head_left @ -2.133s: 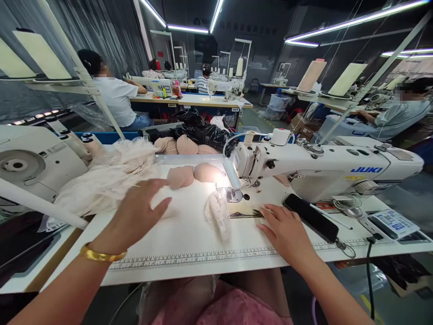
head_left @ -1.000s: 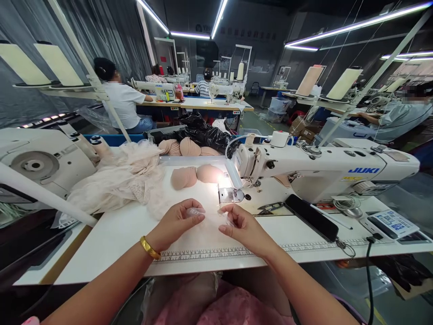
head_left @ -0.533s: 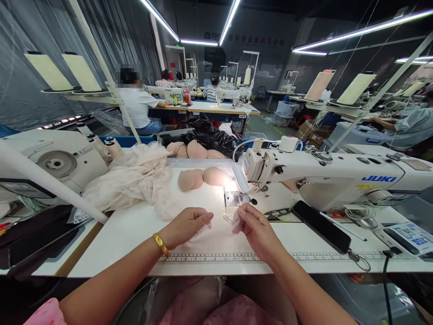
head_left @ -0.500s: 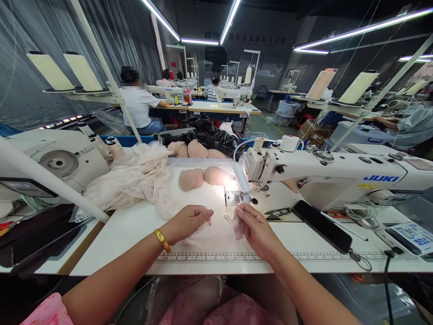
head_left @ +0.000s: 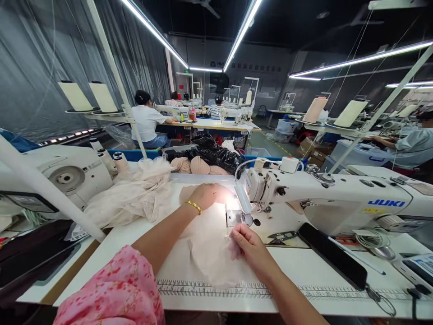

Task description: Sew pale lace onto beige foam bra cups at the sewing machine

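My left hand point(head_left: 205, 196) is stretched forward over the beige bra cups point(head_left: 223, 193) beside the sewing machine's lit needle area. Its fingers point away from me and are mostly hidden, so I cannot tell whether they grip a cup. Nearer to me, my right hand point(head_left: 248, 243) pinches the edge of a piece of sheer cream fabric point(head_left: 211, 250) between thumb and fingers. The fabric hangs loosely across the white table, left of that hand. Just beyond my right hand is the metal needle plate point(head_left: 233, 217) of the sewing machine point(head_left: 333, 192).
A heap of sheer lace fabric point(head_left: 135, 198) lies to the left. More bra cups point(head_left: 199, 165) sit behind, next to a black plastic bag point(head_left: 216, 151). On the right are thread snips point(head_left: 282, 237) and a phone point(head_left: 333, 255). A ruler strip point(head_left: 209, 290) runs along the front edge.
My left hand has moved forward from the near fabric to the bra cups. The sheer fabric now spreads out from my right hand, which keeps its pinch. The view has tilted up.
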The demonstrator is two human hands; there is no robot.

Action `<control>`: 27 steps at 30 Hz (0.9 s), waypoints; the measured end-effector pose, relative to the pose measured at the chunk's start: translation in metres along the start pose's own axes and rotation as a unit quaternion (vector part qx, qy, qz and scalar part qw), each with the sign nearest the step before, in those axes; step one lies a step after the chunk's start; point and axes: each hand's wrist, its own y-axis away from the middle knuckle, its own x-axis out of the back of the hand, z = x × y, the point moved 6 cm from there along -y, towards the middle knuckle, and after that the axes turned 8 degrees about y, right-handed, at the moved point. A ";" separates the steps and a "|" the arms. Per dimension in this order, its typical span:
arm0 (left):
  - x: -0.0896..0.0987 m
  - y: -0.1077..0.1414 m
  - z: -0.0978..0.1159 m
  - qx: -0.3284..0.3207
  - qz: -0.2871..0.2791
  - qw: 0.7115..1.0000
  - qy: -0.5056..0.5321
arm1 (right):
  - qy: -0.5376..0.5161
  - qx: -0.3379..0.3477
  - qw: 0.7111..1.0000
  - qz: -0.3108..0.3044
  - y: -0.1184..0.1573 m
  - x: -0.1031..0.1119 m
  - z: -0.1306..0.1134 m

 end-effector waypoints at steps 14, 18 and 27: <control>0.052 0.132 0.016 0.119 -0.014 0.890 0.439 | -0.019 0.017 1.000 0.014 0.000 0.006 -0.008; 0.025 0.174 0.025 0.173 -0.085 0.857 0.478 | -0.032 0.022 0.999 -0.005 0.002 0.003 -0.009; 0.022 0.144 0.052 -0.036 -0.140 0.944 0.296 | 0.096 0.113 0.989 -0.022 0.018 -0.008 -0.032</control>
